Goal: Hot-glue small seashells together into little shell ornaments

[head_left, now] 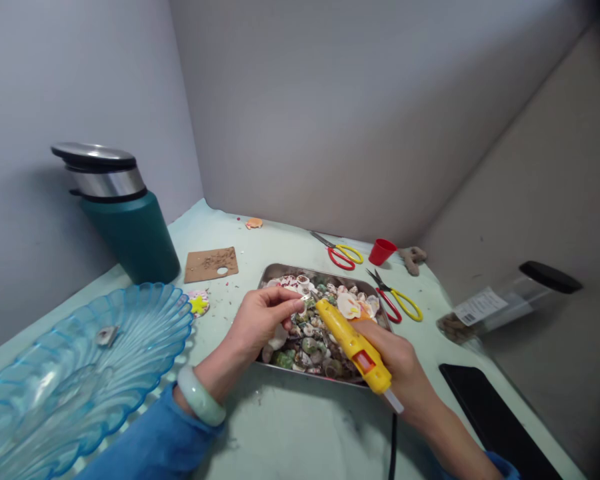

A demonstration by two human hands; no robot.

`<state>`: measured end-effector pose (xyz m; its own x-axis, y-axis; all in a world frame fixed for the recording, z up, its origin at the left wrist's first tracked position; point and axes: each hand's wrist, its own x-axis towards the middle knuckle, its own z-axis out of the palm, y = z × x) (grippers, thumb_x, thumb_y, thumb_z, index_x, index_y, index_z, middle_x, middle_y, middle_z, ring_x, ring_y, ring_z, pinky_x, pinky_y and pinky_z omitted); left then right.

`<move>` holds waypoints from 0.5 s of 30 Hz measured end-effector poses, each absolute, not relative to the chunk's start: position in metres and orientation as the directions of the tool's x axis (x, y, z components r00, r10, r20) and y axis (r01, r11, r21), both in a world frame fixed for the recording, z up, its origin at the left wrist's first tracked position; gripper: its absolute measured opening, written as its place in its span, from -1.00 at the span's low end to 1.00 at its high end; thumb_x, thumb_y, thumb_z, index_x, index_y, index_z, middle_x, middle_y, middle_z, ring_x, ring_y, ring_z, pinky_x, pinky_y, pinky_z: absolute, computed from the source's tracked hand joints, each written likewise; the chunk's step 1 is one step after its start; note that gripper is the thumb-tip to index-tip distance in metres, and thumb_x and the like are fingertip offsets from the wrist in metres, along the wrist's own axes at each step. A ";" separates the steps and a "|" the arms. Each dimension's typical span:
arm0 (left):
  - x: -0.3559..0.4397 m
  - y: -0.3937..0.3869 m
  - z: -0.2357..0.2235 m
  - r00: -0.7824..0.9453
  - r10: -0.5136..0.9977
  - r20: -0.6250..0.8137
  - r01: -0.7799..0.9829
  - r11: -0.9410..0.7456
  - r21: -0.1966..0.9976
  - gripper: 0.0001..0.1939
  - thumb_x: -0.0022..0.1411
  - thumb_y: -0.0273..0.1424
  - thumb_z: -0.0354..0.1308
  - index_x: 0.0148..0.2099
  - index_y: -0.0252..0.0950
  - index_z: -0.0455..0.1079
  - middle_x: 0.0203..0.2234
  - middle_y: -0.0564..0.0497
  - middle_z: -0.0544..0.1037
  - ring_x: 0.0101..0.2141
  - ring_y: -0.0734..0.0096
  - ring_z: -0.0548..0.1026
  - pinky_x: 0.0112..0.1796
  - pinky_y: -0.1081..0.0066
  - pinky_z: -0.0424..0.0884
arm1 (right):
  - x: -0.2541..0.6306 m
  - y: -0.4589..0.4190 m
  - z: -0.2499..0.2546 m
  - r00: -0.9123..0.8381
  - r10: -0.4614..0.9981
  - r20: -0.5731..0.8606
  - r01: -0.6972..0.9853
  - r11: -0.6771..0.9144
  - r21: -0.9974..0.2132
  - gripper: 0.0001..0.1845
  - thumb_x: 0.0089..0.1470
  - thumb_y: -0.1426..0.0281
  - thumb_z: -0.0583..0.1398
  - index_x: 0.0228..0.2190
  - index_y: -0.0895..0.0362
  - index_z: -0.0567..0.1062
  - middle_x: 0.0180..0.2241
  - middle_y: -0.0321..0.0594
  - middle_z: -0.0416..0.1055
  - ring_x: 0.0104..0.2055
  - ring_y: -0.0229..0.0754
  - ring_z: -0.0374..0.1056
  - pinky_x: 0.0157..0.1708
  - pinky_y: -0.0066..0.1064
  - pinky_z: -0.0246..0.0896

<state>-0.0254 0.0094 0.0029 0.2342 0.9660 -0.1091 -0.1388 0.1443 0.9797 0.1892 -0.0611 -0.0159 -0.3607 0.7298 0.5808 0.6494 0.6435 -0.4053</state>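
Glue gun [347,333], yellow, translucent stick [394,401] protruding, in right hand [399,357].

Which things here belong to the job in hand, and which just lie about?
In the job, it seems:
glue gun in right hand
small piece in left hand
tray of shells

Lying about, seemingly:
bottle
blue dish
card
scissors
red cup
jar
black slab

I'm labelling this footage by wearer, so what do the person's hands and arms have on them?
The left hand is gloveless, with a smooth, rounded, pale green bangle at its wrist and a blue sleeve below. The right hand is gloveless too; only a bit of blue cuff shows.
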 end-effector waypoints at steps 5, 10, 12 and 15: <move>-0.026 0.009 0.003 0.238 0.967 -0.094 -0.143 0.131 0.981 -0.80 -0.10 -0.36 0.34 -0.41 -0.37 0.48 -0.65 0.11 0.43 -0.68 0.66 0.28 -0.63 0.59 0.22 | 0.188 -0.061 -0.013 -0.357 0.738 0.572 0.644 0.638 -0.422 -0.82 0.12 0.42 0.12 -0.20 0.14 0.40 -0.33 -0.13 0.49 -0.34 -0.15 0.43 -0.37 -0.40 0.31; -0.027 0.008 0.003 0.236 0.967 -0.094 -0.127 0.127 0.984 -0.80 -0.06 -0.33 0.32 -0.40 -0.37 0.47 -0.66 0.11 0.43 -0.67 0.65 0.27 -0.64 0.59 0.19 | 0.187 -0.061 -0.013 -0.378 0.721 0.581 0.632 0.659 -0.408 -0.83 0.11 0.41 0.13 -0.21 0.14 0.40 -0.35 -0.13 0.49 -0.35 -0.13 0.44 -0.37 -0.38 0.32; -0.027 0.008 0.003 0.236 0.968 -0.083 -0.132 0.116 0.984 -0.77 -0.05 -0.29 0.31 -0.39 -0.37 0.48 -0.60 0.08 0.48 -0.67 0.65 0.27 -0.64 0.59 0.19 | 0.188 -0.062 -0.014 -0.356 0.733 0.580 0.634 0.645 -0.426 -0.81 0.11 0.41 0.12 -0.20 0.14 0.41 -0.33 -0.12 0.50 -0.32 -0.12 0.45 -0.35 -0.38 0.33; -0.026 0.008 0.003 0.232 0.970 -0.069 -0.117 0.099 0.988 -0.74 -0.02 -0.23 0.29 -0.40 -0.36 0.48 -0.60 0.07 0.48 -0.68 0.65 0.27 -0.63 0.57 0.21 | 0.188 -0.062 -0.014 -0.295 0.756 0.584 0.652 0.606 -0.456 -0.83 0.11 0.42 0.13 -0.21 0.13 0.42 -0.32 -0.14 0.51 -0.32 -0.13 0.45 -0.38 -0.40 0.34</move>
